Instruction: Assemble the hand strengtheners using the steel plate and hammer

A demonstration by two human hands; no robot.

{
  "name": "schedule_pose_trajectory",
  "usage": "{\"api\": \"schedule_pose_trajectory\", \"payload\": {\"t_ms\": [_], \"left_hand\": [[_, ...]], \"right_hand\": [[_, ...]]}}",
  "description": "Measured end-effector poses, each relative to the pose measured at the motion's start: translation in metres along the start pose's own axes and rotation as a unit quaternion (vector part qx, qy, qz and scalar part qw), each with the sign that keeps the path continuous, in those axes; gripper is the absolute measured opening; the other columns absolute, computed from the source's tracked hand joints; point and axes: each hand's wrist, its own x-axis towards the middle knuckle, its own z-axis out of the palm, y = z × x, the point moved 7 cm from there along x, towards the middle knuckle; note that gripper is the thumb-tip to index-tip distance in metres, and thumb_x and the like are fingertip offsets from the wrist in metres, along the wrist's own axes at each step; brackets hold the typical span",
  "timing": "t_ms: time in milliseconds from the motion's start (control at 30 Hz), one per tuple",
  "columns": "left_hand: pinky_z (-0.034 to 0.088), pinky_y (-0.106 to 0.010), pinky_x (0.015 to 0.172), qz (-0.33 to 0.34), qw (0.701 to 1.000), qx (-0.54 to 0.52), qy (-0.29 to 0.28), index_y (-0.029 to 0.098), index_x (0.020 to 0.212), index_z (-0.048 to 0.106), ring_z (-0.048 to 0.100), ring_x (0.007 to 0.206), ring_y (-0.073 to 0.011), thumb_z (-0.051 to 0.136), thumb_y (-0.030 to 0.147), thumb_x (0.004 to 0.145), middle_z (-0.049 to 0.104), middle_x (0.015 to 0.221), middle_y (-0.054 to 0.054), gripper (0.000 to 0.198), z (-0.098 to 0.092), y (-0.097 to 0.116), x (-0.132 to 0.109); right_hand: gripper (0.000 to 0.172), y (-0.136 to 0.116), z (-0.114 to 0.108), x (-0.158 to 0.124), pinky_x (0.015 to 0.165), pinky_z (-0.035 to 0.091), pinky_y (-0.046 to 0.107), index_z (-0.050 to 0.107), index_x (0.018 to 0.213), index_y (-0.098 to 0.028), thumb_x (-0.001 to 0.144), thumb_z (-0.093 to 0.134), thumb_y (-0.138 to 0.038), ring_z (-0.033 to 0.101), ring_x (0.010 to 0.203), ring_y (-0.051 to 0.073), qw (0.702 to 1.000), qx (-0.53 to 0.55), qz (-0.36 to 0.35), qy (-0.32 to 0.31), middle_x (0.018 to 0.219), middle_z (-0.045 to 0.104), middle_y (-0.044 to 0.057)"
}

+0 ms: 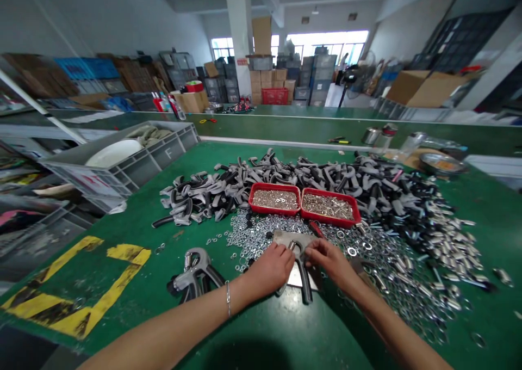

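My left hand (269,269) and my right hand (329,260) are both closed on a grey-and-black hand-grip part (300,261) that rests on a small metal plate (297,275) on the green table (269,332). The left hand grips its left handle, the right hand pinches near its top. Just beyond lie loose metal washers and rings (248,236). Two red trays (275,199) (330,207) hold small metal pieces. An assembled hand gripper (196,272) lies left of my left hand.
A big heap of grey and black handles (310,177) lies behind the trays, and metal sleeves (444,239) spread to the right. A grey crate (134,160) stands at the left edge. Yellow tape (81,294) marks the near left corner. Boxes and crates fill the background.
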Motion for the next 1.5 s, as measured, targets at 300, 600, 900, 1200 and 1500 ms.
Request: {"api": "schedule_pose_trajectory", "payload": {"t_ms": [300,600,900,1200,1500], "left_hand": [[0.046,-0.036,0.084,-0.09,0.995,-0.051,-0.012,0.015,0.097,0.063,0.055,0.096,-0.0233,0.045,0.019,0.099,0.064,0.096,-0.007,0.019,0.001,-0.017,-0.001],[0.043,-0.04,0.081,-0.099,0.995,-0.033,-0.002,0.015,0.086,0.062,0.056,0.088,-0.0243,0.049,0.016,0.095,0.064,0.087,-0.007,0.016,-0.009,-0.026,0.006],[0.046,-0.039,0.089,-0.11,0.988,-0.104,-0.004,0.015,0.113,0.063,0.055,0.099,-0.023,0.047,0.018,0.098,0.065,0.106,-0.008,0.021,-0.005,-0.024,-0.01],[0.047,-0.035,0.095,-0.194,0.961,-0.195,0.035,0.016,0.109,0.067,0.059,0.102,-0.0198,0.048,0.021,0.097,0.066,0.104,-0.007,0.023,-0.032,-0.077,-0.013],[0.045,-0.04,0.097,-0.262,0.958,-0.094,-0.068,0.009,0.095,0.07,0.061,0.105,-0.0261,0.052,0.013,0.092,0.067,0.102,-0.017,0.019,-0.029,-0.187,0.056]], "right_hand": [[0.017,-0.008,0.024,-0.012,0.088,0.045,0.043,0.062,0.087,-0.022,0.097,0.05,-0.03,0.057,0.09,0.025,0.985,-0.108,-0.119,0.056,0.088,0.064,0.006],[0.019,-0.015,0.032,-0.001,0.082,0.049,0.041,0.062,0.092,-0.022,0.1,0.046,-0.028,0.056,0.091,0.024,0.961,-0.183,-0.206,0.031,0.092,0.064,0.008],[0.021,-0.019,0.038,0.006,0.079,0.05,0.036,0.063,0.091,-0.017,0.1,0.046,-0.027,0.055,0.089,0.023,0.939,-0.259,-0.226,0.002,0.088,0.064,0.009],[0.02,-0.026,0.046,0.001,0.074,0.051,0.038,0.066,0.093,-0.018,0.098,0.047,-0.021,0.056,0.086,0.026,0.911,-0.323,-0.253,-0.037,0.088,0.066,0.01],[0.026,0.018,-0.06,-0.095,0.076,0.05,0.045,0.061,0.102,-0.019,0.096,0.045,-0.039,0.059,0.086,0.03,0.879,-0.46,-0.099,0.082,0.097,0.064,0.015]]}}
